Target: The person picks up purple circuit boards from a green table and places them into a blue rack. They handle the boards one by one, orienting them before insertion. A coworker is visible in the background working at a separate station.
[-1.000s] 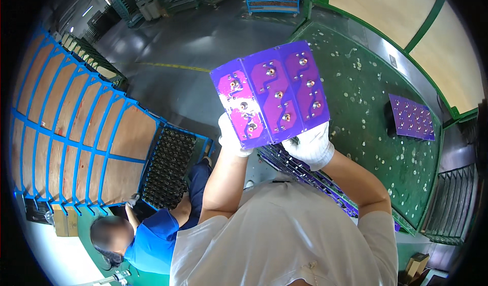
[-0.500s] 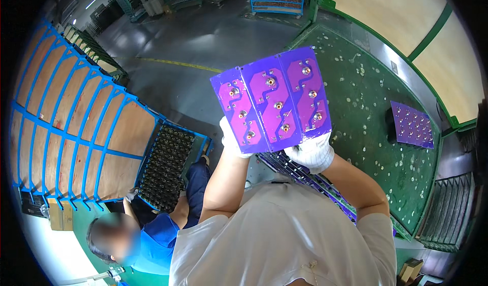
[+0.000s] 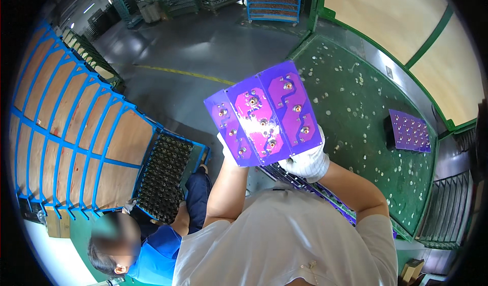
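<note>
Both my hands wear white gloves and hold up a purple circuit board panel [image 3: 244,123] in front of my chest. It has three sections with magenta areas and several round metal parts, and bright glare lies on the middle one. My left hand [image 3: 224,146] grips its lower left edge, mostly hidden behind the panel. At the lower right corner, my right hand [image 3: 309,163] has its fingers curled against the edge. Below the panel, partly covered by my right arm, is a row of purple boards in a dark rack [image 3: 330,198].
On the right, another purple board [image 3: 413,133] rests on a dark block on the green worktop [image 3: 356,113]. A blue-framed rack with wooden panels [image 3: 76,128] stands left. Near it, a person in blue [image 3: 157,248] reaches to a tray of dark parts [image 3: 165,177].
The panel has come down and slightly left in my hands, and its tilt has changed. Glare now shows on its middle section.
</note>
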Demonstrator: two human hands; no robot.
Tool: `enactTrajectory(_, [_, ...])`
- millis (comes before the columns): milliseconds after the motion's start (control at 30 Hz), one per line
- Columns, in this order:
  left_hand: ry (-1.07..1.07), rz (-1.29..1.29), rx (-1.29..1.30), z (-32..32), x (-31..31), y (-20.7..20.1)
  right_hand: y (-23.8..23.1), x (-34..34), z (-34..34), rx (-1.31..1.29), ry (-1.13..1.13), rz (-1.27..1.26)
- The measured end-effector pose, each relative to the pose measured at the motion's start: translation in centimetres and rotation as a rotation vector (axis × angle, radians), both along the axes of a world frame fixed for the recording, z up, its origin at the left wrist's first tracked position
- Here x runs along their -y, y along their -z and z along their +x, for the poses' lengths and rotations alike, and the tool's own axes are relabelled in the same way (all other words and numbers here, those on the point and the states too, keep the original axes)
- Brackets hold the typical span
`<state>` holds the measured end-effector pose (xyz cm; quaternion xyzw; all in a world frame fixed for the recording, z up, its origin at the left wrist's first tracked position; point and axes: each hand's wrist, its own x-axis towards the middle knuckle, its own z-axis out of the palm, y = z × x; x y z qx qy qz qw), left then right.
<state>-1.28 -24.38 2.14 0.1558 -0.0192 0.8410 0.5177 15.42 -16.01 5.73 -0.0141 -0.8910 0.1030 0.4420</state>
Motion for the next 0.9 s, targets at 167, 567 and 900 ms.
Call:
enactTrajectory(167, [-0.065,-0.024,-0.034,-1.7,1.3,0.3,-0.1,1.1,-2.4,-0.005,-0.138,-0.132])
enactTrajectory(567, [-0.262,-0.043,0.015,-6.4,7.0,2.6,-0.6,5.0,-9.5,0.157,-0.304,0.051])
enactTrajectory(900, [-0.453,0.032,0.08,-11.6,13.6,5.0,0.1,7.6,-14.2,0.128,-0.571,0.109])
